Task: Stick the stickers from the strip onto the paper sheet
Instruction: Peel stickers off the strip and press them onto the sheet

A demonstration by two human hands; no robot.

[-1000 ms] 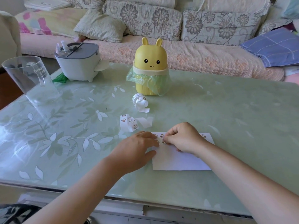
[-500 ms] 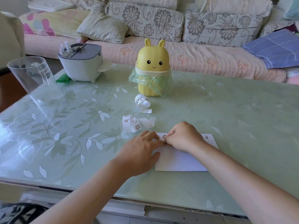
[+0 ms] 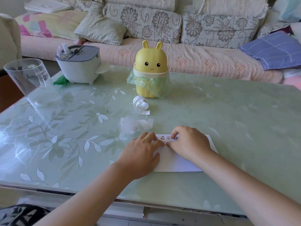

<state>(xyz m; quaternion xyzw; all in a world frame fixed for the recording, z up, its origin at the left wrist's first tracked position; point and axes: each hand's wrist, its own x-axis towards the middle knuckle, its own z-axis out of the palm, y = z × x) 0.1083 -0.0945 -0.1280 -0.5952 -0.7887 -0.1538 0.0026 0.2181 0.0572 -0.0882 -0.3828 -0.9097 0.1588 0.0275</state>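
- Clear cup [image 3: 31, 82]: upright at the left edge of the frame, on the table [image 3: 228, 119], whose pale green top bears a leaf pattern.
- Grey-and-white container [image 3: 79, 66]: upper left of the frame, standing on short feet, with a green plastic scrap [image 3: 61, 80] just beside its left foot.
- Yellow rabbit bin [image 3: 150, 70]: upper centre, upright, with a green liner bag hanging out under its lid.
- Sticker roll [image 3: 140, 103]: just below the bin, loosely coiled, its white tail lying on the table.
- Loose strip piece [image 3: 132, 126]: centre of the frame, between the roll and the hands, curled and mostly white.
- Left grip [image 3: 141, 154]: released, palm down, fingers flat over the left edge of the paper sheet.
- Paper sheet [image 3: 175, 162]: white, flat on the table in the lower centre, partly under both hands.
- Stuck stickers [image 3: 165, 137]: a short row along the sheet's top edge.
- Small sticker [image 3: 164, 143]: just below that row, between the two hands' fingertips.
- Right grip [image 3: 190, 142]: fingers curled, tips pinching the small sticker on the sheet.
- Sofa [image 3: 203, 59]: across the top of the frame, with a blue checked cloth [image 3: 273, 49] at the right.
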